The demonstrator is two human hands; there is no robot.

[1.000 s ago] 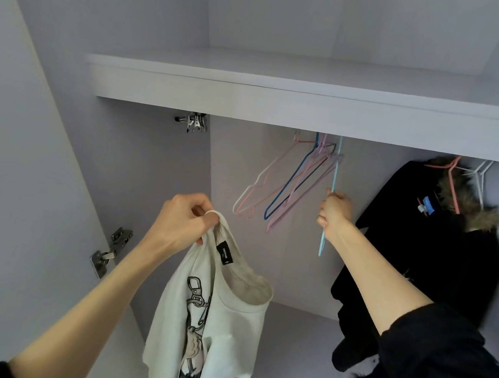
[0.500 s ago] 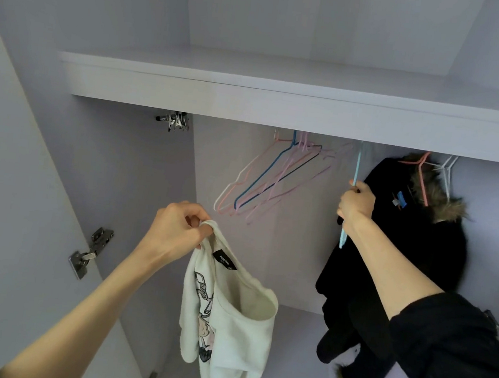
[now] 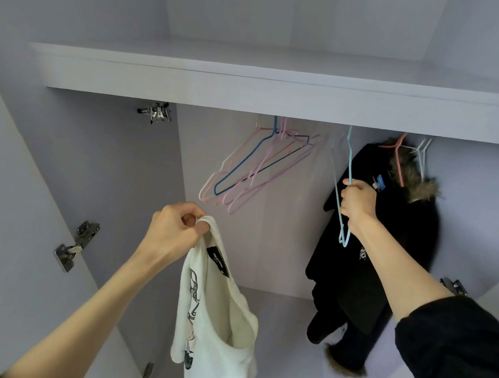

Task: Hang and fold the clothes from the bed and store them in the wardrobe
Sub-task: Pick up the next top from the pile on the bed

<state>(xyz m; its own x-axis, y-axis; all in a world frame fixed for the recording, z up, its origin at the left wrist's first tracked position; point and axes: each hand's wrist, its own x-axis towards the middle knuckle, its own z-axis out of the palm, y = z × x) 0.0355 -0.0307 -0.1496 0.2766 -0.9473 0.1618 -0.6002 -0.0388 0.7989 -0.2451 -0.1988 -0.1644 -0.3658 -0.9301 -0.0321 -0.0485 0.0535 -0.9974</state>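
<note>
- L hand (image 3: 173, 230): thumb + fingers pinch the collar of the white top (image 3: 216, 317). Top hangs free below the hand, tag side facing me, print on the front.
- R hand (image 3: 357, 201): fingers curled round the light-blue hanger (image 3: 345, 199), gripping it mid-frame. Hanger sits nearly vertical; its top goes up behind the shelf (image 3: 282, 97) edge, so I can't tell if the hook is on or off the rail.
- Just R of that hand: black coat (image 3: 389, 249) w/ fur trim, already hung on a pink hanger. Further L: bunch of empty hangers (image 3: 253, 170), pink + one blue.
- Step, my read: fetching a hanger for the top. Top not on it yet.
- Next, as I judge: free the hook, bring the hanger down to the collar, feed one shoulder arm in through the neck, then the other. L hand needs to spread the neck open.
- Risk: hook may snag the coat's hanger close by.
</note>
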